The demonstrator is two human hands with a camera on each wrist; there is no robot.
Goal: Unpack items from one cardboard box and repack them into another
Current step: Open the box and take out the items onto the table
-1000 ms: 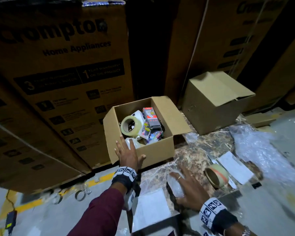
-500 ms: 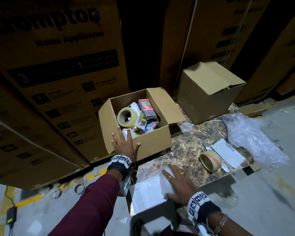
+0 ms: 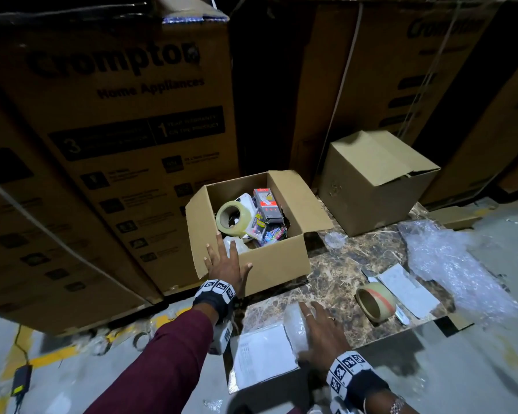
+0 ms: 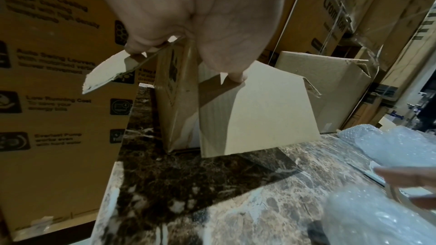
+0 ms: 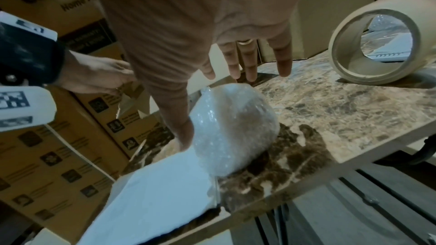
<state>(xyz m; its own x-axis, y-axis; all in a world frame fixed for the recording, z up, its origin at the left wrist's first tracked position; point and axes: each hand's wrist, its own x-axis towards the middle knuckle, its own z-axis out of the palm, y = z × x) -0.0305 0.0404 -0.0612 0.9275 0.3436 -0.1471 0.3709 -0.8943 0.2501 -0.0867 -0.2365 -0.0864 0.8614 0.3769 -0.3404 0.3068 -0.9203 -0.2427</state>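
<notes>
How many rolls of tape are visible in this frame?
2. One tape roll lies inside the open cardboard box, among the packed items; another tape roll lies on the marble tabletop. More may be buried in the box.

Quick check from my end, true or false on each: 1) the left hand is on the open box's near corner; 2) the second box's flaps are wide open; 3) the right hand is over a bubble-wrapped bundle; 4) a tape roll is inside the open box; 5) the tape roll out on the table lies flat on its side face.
1) True. The left hand holds the near corner of the open box, thumb on its front wall.
2) False. The second box has its flaps folded down over the top.
3) True. The right hand is spread over the bubble-wrapped bundle, fingers straight.
4) True. A tape roll sits among the packets inside.
5) False. The tape roll on the table rests on its curved edge, its hole facing sideways.
</notes>
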